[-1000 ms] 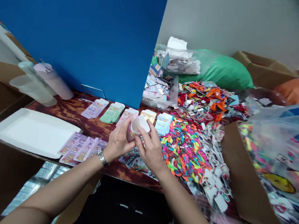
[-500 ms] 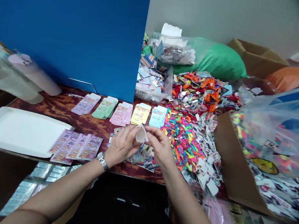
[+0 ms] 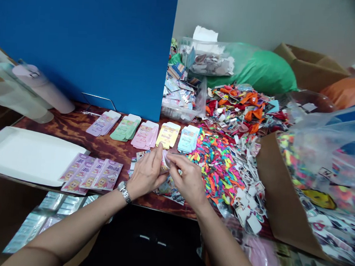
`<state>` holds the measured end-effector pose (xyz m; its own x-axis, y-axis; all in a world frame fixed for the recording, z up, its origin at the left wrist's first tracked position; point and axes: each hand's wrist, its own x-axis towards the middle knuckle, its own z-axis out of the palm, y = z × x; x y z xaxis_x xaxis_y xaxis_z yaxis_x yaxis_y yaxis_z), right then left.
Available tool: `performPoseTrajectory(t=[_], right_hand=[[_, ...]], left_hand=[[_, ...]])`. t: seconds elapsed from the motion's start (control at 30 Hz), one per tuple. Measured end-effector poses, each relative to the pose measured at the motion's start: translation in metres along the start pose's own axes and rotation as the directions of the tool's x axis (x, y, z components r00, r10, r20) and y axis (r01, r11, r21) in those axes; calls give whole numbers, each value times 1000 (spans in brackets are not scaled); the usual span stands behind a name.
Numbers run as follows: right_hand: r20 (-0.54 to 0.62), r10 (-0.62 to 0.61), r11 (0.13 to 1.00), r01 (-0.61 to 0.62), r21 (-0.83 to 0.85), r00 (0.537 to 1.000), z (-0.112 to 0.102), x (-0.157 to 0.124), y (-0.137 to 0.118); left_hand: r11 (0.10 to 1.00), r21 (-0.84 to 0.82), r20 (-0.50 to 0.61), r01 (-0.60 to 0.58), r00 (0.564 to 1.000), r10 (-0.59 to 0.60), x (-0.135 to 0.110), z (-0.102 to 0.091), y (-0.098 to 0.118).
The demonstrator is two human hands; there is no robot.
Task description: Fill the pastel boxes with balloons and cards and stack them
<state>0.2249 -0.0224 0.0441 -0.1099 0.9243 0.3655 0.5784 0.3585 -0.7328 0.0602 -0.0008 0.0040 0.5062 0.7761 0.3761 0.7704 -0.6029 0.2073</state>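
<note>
My left hand (image 3: 146, 173) and my right hand (image 3: 186, 177) meet over the table's front edge, both pinching a small pink and white paper packet (image 3: 164, 164) between their fingertips. A watch sits on my left wrist. Under the hands lies a small pile of printed cards (image 3: 169, 188). Just beyond them stand flat stacks of packets in purple (image 3: 103, 123), green (image 3: 125, 128), pink (image 3: 146, 134), yellow (image 3: 167, 135) and blue (image 3: 188, 138). A row of purple packets (image 3: 92, 173) lies to the left of my left hand.
A white tray (image 3: 26, 154) lies at the left. A heap of bright balloons (image 3: 220, 165) and stickers (image 3: 248, 201) spreads to the right, beside a cardboard flap (image 3: 277, 203) and a plastic bag (image 3: 329, 154). A blue board (image 3: 89, 39) stands behind.
The white packet was held open and raised; now the hands have lowered towards the table and pressed it flat between the fingertips.
</note>
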Motion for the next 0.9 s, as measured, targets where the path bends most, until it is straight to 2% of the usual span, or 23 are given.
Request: performPoseTrajectory(t=[0.13, 0.27, 0.33, 0.4, 0.47, 0.53, 0.57, 0.6, 0.63, 0.67, 0.73, 0.8, 0.83, 0.9], right_hand=[[-112, -59, 998, 55, -38, 992, 21, -16, -1], [-156, -74, 997, 67, -45, 985, 40, -31, 3], [-146, 2, 1000, 1, 24, 989, 39, -31, 12], [-175, 175, 972, -142, 185, 969, 34, -24, 24], [-235, 396, 862, -272, 427, 887, 27, -17, 35], [-202, 561, 688, -318, 652, 803, 24, -12, 38], [-138, 596, 607, -330, 723, 791, 25, -11, 37], [-57, 593, 548, -351, 759, 803, 26, -11, 34], [28, 554, 528, -378, 761, 832, 26, -12, 30], [96, 495, 555, -399, 730, 864, 26, -15, 27], [147, 369, 737, -385, 556, 918, 20, -20, 28], [140, 267, 933, -292, 208, 953, 9, -26, 38], [150, 238, 970, -242, 3, 960, 3, -29, 46], [231, 246, 929, -161, -334, 941, -4, -34, 62]], left_hand=[[992, 121, 45, 40, 998, -46, 2, -3, 6], [993, 116, 123, 35, 991, -49, 5, -11, 9], [995, 95, 140, 11, 990, -25, 6, -16, 6], [998, 53, 78, -40, 996, 36, 8, -21, 0], [992, -46, -54, -114, 992, 112, 9, -23, -6], [957, -237, -152, -166, 980, 132, 10, -19, -9], [919, -356, -170, -168, 979, 114, 10, -16, -9], [867, -472, -172, -158, 981, 85, 9, -12, -8], [811, -569, -162, -135, 985, 50, 9, -9, -6], [763, -638, -154, -109, 988, 13, 8, -6, -5], [712, -700, -147, -59, 987, -64, 6, -3, -4], [708, -705, -121, 24, 980, -155, 3, -4, -8], [705, -705, -92, 83, 974, -206, 2, -6, -11], [670, -713, 10, 206, 959, -284, -1, -7, -17]])
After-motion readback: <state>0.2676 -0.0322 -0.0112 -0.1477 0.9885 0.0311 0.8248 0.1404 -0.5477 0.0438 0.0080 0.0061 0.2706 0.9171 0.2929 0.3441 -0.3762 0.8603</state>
